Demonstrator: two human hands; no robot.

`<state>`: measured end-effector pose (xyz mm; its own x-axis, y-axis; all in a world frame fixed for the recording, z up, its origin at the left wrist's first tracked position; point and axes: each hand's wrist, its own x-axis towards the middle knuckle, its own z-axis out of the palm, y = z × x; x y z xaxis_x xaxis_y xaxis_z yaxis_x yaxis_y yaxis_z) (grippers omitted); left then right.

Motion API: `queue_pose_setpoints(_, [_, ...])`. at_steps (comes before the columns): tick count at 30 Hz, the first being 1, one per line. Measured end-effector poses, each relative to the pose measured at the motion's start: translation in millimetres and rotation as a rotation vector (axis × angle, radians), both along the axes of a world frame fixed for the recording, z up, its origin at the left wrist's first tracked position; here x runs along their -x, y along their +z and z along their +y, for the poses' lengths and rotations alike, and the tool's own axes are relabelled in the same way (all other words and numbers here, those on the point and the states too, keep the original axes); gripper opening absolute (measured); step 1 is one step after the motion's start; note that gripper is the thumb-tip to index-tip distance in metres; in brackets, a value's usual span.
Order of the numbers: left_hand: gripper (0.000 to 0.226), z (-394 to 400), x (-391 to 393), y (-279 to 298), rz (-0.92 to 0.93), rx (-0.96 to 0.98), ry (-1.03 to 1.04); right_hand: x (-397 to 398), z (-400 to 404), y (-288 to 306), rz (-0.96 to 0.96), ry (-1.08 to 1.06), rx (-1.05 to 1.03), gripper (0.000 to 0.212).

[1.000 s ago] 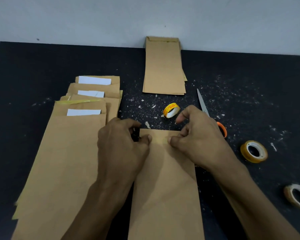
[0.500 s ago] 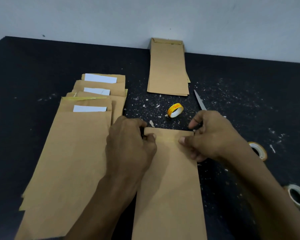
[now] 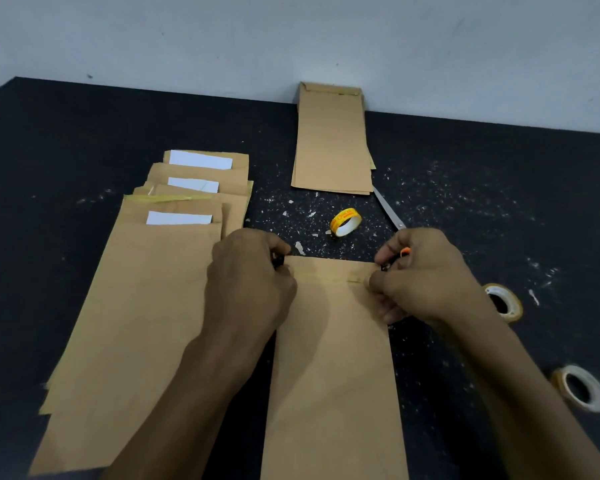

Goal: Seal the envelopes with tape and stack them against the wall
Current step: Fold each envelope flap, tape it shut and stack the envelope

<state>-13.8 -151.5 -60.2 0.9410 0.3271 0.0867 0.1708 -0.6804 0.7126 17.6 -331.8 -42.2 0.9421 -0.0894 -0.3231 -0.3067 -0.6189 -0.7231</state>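
A brown envelope point(image 3: 333, 358) lies lengthwise in front of me, flap end away from me. A strip of clear tape point(image 3: 329, 277) runs across the folded flap. My left hand point(image 3: 250, 278) pinches the envelope's upper left corner, fingers curled over the tape end. At the upper right corner, my right hand point(image 3: 426, 275) has its thumb on the other tape end and its fingers curled at the edge. A stack of sealed envelopes point(image 3: 331, 143) lies with its far end against the wall. To the left lies a fanned pile of open envelopes point(image 3: 146, 289) with white paper showing.
A small yellow tape roll point(image 3: 345, 221) stands just beyond the envelope. Scissors point(image 3: 388, 211) lie beside it, their orange handle partly under my right hand. Two more tape rolls point(image 3: 503, 301) point(image 3: 582, 388) sit at the right. Paper scraps dot the black tabletop point(image 3: 84, 133).
My right hand has slid right along the tape from the flap's middle to the right edge. My left hand has shifted to the left corner.
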Motion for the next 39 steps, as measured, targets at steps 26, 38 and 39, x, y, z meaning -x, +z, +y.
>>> queue_pose_setpoints(26, [0.01,41,-33,62,-0.042,0.709,-0.17,12,-24,26,-0.026,0.301,-0.532,0.013])
queue_pose_setpoints(38, [0.005,16,-128,58,0.03,0.454,-0.208,-102,-12,39,-0.134,-0.007,-0.455,0.01])
queue_pose_setpoints(39, [0.003,17,-141,58,0.034,0.41,-0.194,-114,-10,38,-0.15,-0.013,-0.418,0.009])
